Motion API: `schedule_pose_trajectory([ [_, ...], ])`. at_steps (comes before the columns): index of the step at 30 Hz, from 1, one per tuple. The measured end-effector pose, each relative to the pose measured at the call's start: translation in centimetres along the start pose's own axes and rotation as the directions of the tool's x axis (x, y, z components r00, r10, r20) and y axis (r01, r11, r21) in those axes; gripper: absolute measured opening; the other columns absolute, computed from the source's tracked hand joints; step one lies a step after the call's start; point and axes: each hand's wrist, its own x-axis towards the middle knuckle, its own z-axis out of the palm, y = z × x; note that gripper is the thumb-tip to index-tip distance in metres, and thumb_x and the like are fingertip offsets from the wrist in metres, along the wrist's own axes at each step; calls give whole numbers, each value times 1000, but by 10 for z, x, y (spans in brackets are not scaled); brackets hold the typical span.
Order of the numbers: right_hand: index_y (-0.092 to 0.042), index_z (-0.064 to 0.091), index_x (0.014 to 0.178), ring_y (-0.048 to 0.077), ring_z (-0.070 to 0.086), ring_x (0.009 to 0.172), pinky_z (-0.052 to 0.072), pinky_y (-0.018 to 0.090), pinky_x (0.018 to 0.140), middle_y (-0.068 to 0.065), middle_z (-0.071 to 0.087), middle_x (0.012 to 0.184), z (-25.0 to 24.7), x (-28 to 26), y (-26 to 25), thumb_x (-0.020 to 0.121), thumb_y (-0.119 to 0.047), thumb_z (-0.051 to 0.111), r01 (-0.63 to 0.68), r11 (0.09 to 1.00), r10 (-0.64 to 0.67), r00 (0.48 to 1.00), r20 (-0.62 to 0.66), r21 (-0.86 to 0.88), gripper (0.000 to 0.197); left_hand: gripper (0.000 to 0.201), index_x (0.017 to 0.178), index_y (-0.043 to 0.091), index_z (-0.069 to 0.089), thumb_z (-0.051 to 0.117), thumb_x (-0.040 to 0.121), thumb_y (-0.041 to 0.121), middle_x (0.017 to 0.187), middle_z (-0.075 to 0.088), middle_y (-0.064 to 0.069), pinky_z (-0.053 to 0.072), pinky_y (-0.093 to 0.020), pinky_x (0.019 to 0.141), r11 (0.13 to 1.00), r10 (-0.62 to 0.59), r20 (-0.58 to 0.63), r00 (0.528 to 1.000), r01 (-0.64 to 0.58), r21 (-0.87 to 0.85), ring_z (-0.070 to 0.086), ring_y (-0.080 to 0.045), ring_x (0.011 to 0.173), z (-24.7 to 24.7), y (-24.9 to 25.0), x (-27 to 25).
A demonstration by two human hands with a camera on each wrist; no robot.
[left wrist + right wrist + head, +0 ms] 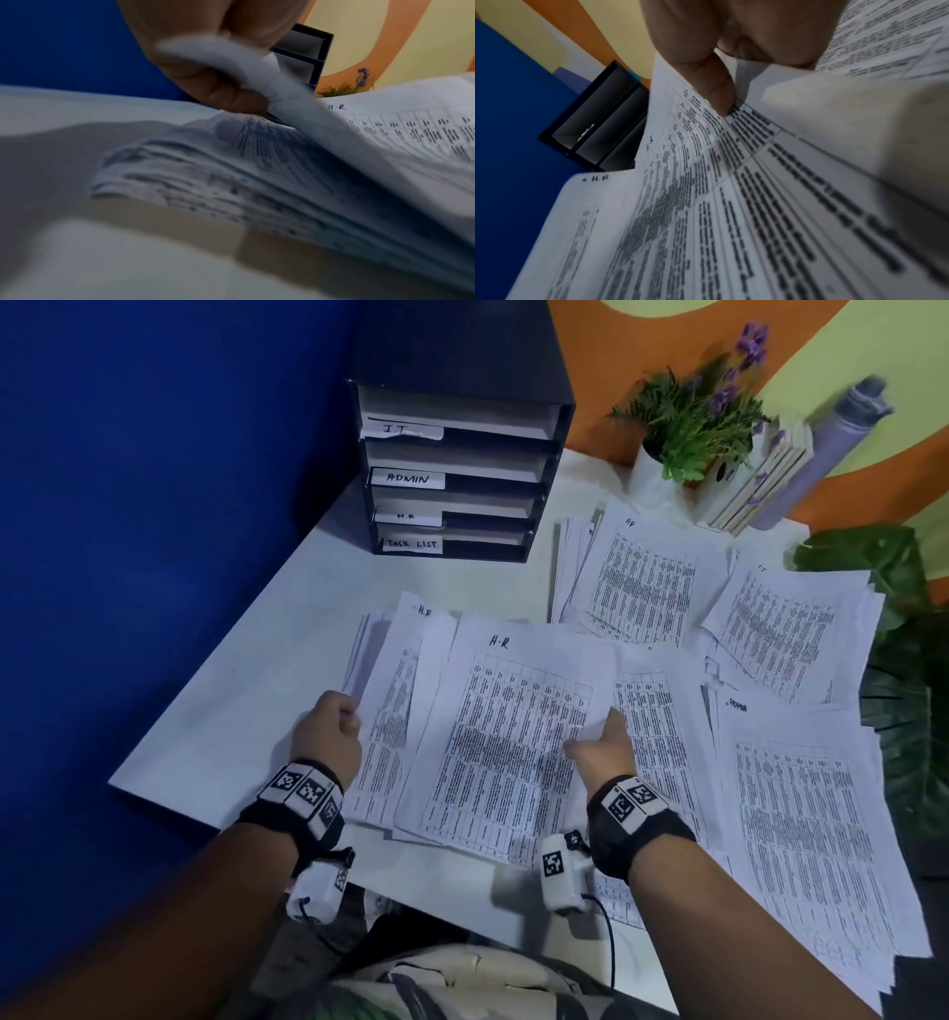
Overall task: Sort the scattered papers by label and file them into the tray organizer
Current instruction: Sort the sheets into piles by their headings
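Sorting under way, filing not begun. Left hand grips H.R pile edge; right hand pinches H.R sheet at centre. Other piles at 2 o'clock; tray organizer at 12, no fresh papers visible.

A white rectangular table carries everything. At its far left stands a black four-tier tray organizer, its slots labelled IT, ADMIN, H.R and TASK LIST. Loose white printed sheets lie spread over the near and right parts: a pile marked H.R, a stack behind it, one marked IT, one marked ADMIN. At the far right stand a white pot of lavender, a row of pale books and a grey bottle leaning on them.
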Motion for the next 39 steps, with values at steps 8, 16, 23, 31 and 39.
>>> schedule_pose_trajectory([
  [8,-11,54,103,21,57,80,45,28,67,3,59,86,4,-2,3,88,-7,63,4,999,-5,1000,21,39,18,23,116,12,58,51,95,7,107,61,-3,41,-25,83,997,-17,179,984,29,-65,57,-20,98,23,10,-6],
  [16,-7,54,95,17,51,65,39,21,51,8,54,79,-9,3,6,84,3,59,8,986,-20,997,-70,-168,16,81,142,20,38,78,75,41,141,39,-12,38,-42,107,862,-62,108,992,-1,508,42,-31,128,18,-15,12],
  [23,-9,57,91,20,56,68,44,22,55,5,58,77,-8,0,12,85,2,60,-18,991,17,1000,-5,-136,12,72,130,17,50,85,68,26,128,56,-11,46,-38,100,932,-104,157,982,42,360,56,-27,115,13,-26,24],
  [31,-14,61,98,21,62,84,48,28,72,4,66,90,7,-2,10,90,-13,63,18,997,-15,999,42,-74,9,84,136,17,45,87,64,28,131,49,-14,45,-38,100,909,-95,156,983,22,416,53,-30,117,12,-19,20],
  [39,-18,59,98,23,64,87,49,30,76,6,67,95,18,-4,5,90,-11,63,35,996,-27,994,102,-78,11,51,129,11,45,65,87,31,121,57,-13,48,-38,91,953,-78,175,982,22,301,57,-31,104,12,-15,12],
])
